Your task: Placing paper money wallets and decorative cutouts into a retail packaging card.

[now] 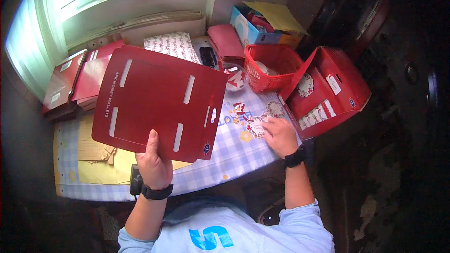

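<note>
My left hand [154, 165] grips the lower edge of a flat dark-red card sleeve [151, 102], thumb on its face. The sleeve has white slots, a hang hole and printed writing, and it is raised above the table. My right hand [281, 137] has its fingertips on the right side of a round paper cutout with a wreath border [256, 126], on the table. Whether the fingers pinch the cutout or only rest on it is unclear. A second wreath cutout [275, 109] lies just beyond it. Small red-and-white paper scraps [239, 107] lie to the left.
An open red display box [337, 112] stands at right, beside a red plastic basket [272, 80]. A clear bowl of scraps [235, 77] sits behind. Red folders [93, 77] are stacked at left. Yellow paper [95, 172] lies on the checked tablecloth [211, 172]. A blue box [242, 28] stands at the back.
</note>
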The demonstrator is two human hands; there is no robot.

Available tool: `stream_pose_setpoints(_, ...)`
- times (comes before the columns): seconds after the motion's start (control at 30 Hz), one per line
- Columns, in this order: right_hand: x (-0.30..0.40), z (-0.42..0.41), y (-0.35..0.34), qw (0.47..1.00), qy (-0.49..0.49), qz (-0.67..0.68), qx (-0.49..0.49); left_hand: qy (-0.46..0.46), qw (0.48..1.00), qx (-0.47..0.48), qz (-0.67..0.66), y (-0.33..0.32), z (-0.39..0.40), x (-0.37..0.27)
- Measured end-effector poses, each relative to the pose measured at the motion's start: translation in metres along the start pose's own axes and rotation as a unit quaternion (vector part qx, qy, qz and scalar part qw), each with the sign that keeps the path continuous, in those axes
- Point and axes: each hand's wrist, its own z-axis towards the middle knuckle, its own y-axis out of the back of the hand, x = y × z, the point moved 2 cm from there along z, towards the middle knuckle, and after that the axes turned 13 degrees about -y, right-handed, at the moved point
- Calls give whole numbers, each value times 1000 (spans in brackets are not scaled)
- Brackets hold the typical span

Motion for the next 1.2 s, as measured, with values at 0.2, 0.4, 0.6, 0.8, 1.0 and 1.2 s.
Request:
stream_pose_setpoints(0.2,17,-5,17,999,0,15,-50,16,1000,-17,8,-2,-2,3)
stream_pose_setpoints(0.4,93,-3,16,864,-100,468,156,52,997,-5,-60,0,-14,-2)
stream_pose_setpoints(0.6,144,2,-8,668,-60,711,212,87,994,32,-58,3,-41,-18)
stream_pose_setpoints(0.8,135,5,-8,654,-113,710,234,-16,999,11,-27,60,-19,-64)
stream_pose_setpoints(1.0,123,-1,-21,638,-159,639,399,-164,862,150,455,86,8,-140)
stream_pose_setpoints(1.2,126,10,-36,685,-147,553,451,-91,646,463,601,35,23,-114)
